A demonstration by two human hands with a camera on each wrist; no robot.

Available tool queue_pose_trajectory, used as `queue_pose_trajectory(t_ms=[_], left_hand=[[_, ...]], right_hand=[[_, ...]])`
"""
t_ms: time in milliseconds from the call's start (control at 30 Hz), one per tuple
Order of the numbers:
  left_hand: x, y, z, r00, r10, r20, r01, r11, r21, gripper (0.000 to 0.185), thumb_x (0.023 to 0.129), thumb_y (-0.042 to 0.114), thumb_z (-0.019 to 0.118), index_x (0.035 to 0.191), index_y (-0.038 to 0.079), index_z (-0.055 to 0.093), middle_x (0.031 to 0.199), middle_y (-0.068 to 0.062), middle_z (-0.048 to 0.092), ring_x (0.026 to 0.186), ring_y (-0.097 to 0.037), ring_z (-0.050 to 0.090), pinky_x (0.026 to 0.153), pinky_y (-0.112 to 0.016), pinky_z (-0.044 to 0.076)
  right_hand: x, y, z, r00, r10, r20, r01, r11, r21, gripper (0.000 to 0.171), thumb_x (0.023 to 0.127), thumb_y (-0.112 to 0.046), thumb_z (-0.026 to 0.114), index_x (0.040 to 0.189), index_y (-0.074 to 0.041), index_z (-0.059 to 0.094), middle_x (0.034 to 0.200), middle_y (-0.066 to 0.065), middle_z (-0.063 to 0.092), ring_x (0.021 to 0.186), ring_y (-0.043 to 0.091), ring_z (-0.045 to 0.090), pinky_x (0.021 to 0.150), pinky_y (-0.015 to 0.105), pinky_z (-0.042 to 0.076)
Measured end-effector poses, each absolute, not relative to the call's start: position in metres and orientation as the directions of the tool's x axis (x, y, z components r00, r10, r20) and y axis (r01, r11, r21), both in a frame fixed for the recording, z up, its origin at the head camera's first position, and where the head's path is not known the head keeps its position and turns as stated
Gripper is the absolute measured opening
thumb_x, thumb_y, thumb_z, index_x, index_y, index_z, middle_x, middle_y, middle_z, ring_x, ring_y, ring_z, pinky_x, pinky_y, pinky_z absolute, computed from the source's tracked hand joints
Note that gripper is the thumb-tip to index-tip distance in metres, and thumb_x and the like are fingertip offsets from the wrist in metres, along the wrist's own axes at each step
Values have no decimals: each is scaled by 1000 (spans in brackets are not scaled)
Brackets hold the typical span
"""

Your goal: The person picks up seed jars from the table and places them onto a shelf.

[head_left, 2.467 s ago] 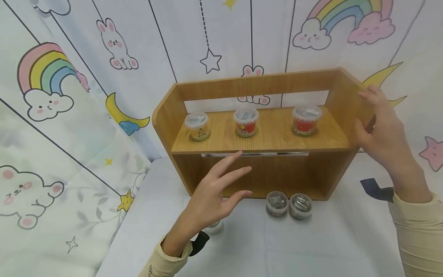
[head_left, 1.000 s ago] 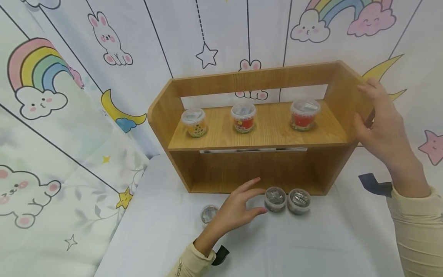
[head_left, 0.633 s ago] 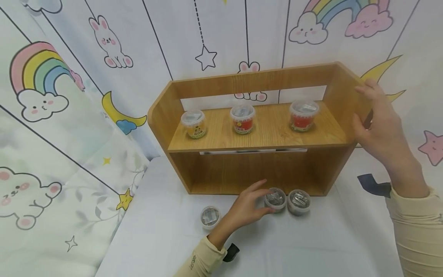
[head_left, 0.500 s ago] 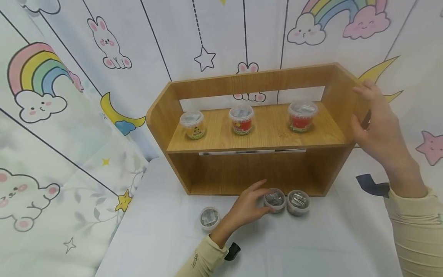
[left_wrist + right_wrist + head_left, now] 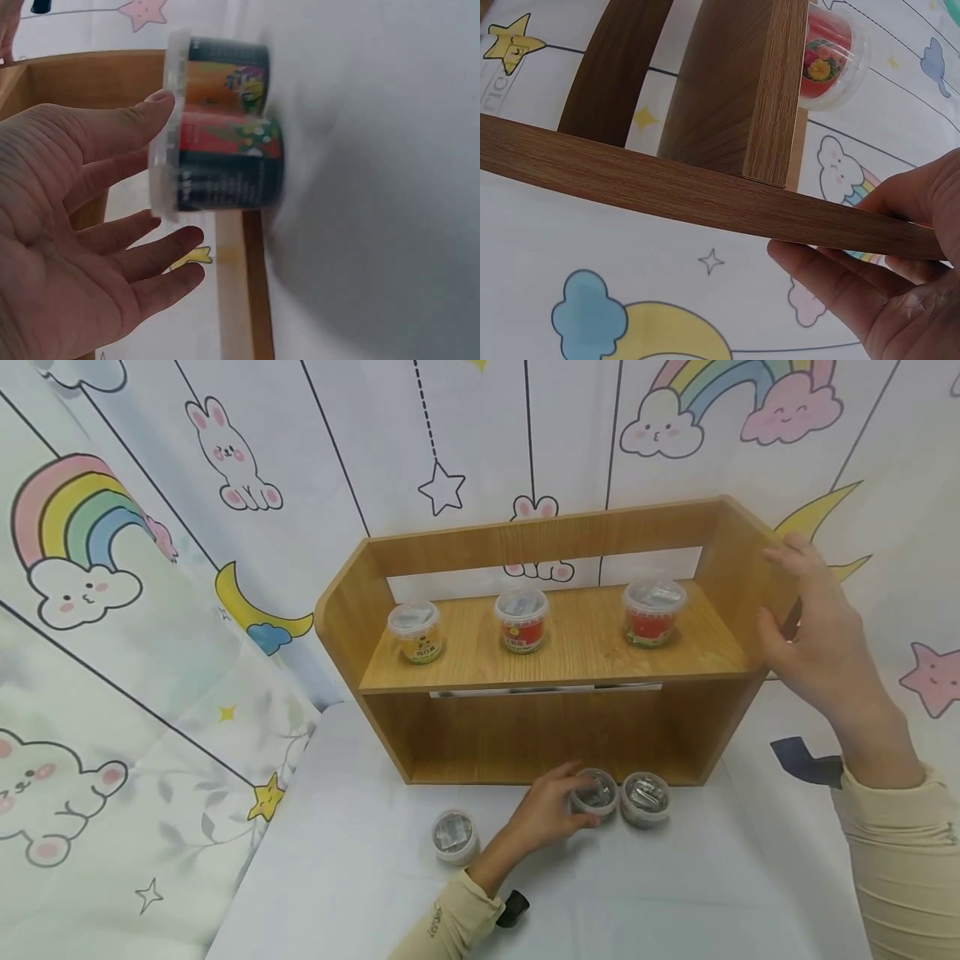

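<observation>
My left hand [image 5: 546, 810] is at a small lidded tub [image 5: 597, 791] in front of the shelf. Its index finger overlaps the lid and its thumb lies at the near edge; the left wrist view shows the other fingers loosely spread around the lid. That tub has a red and dark label [image 5: 229, 161]. A second tub [image 5: 646, 797] stands close on its right, a third tub [image 5: 454, 835] farther left. My right hand [image 5: 825, 635] grips the wooden shelf's right side panel [image 5: 667, 191], thumb on one face, fingers on the other.
The two-tier wooden shelf [image 5: 547, 682] bears a yellow-labelled tub [image 5: 418, 633] and two red-labelled tubs, one in the middle [image 5: 522, 622] and one at right [image 5: 652, 613]. A white cloth [image 5: 360, 877] covers the table. Behind hangs a cartoon-printed curtain [image 5: 300, 435].
My left hand has come down from in front of the shelf to the tub on the table, its fingers closing in slightly. My right hand has kept its hold on the shelf.
</observation>
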State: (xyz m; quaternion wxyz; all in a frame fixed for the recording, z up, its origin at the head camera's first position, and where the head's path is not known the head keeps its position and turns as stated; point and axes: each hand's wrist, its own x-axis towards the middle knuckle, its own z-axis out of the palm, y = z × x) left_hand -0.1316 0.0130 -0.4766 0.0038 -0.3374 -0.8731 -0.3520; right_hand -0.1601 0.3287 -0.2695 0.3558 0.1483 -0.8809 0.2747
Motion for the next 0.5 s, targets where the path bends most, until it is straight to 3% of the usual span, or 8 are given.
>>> queue_pose_trajectory(t_ms=[233,500], left_hand=[[-132,21,-484,-783,559,273,593,536,601,41,78,21,86,116,13,73,137,-15,56,126,-24,54,100,-31,45],[-132,23,-483,-792,539,286,587,543,600,37,77,20,87,111,14,76,134,-14,59,123,-23,56,100,-29,45]], right_hand=[[-163,330,-271,-696,-68,714,-463,803,-375,71,85,13,58,149,-11,39,159,1,29,134,30,40,69,2,29],[-162,330,-270,-705,-61,707,-454,804,-383,70,87,10,56,150,-14,38,160,-5,27,140,23,34,74,1,30]])
